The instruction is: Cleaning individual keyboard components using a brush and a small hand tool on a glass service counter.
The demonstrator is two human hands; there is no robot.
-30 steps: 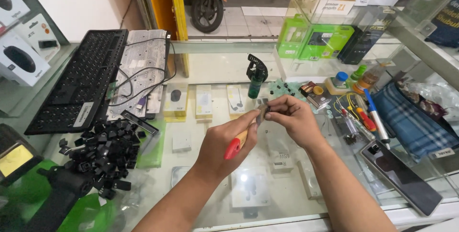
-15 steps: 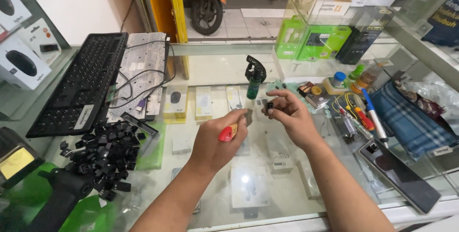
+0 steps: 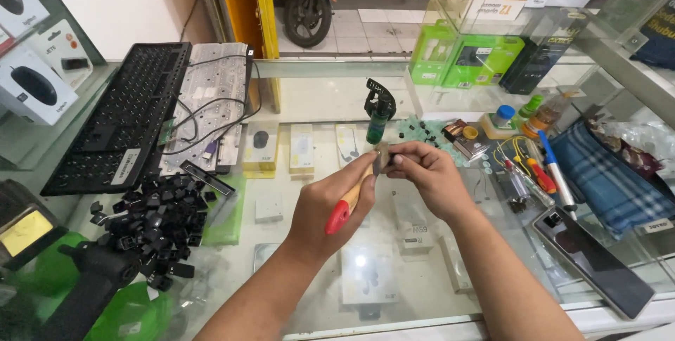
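Head view, looking down on a glass counter [image 3: 281, 109]. The left hand [image 3: 330, 204] is wrapped around a brush with a wooden, red-tipped handle [image 3: 344, 207], fingers closed on the handle, bristle end pointing up and away toward the other hand. The right hand [image 3: 425, 172] pinches a small dark key cap [image 3: 391, 151] between thumb and fingertips, held above the glass, just in front of a green spray bottle [image 3: 377, 112]. Bristles and cap meet or nearly meet; I cannot tell whether they touch. Judging by this, the step in hand is brushing the cap clean. To the left, a heap of loose black key caps [image 3: 151, 218] lies on the counter, and beyond it a stripped black keyboard frame [image 3: 119, 126] beside a pale circuit sheet with cables [image 3: 211, 112]. To the right lie a blue pen [image 3: 555, 172], small screwdrivers [image 3: 527, 172], a checked blue cloth [image 3: 612, 179] and a dark phone [image 3: 590, 260], all well apart from the hands. The next stroke, as I judge it, calls for a firm pinch on the cap and short, light sweeps, turning the cap so each face meets the bristles. A loose pinch could let the cap flick away.
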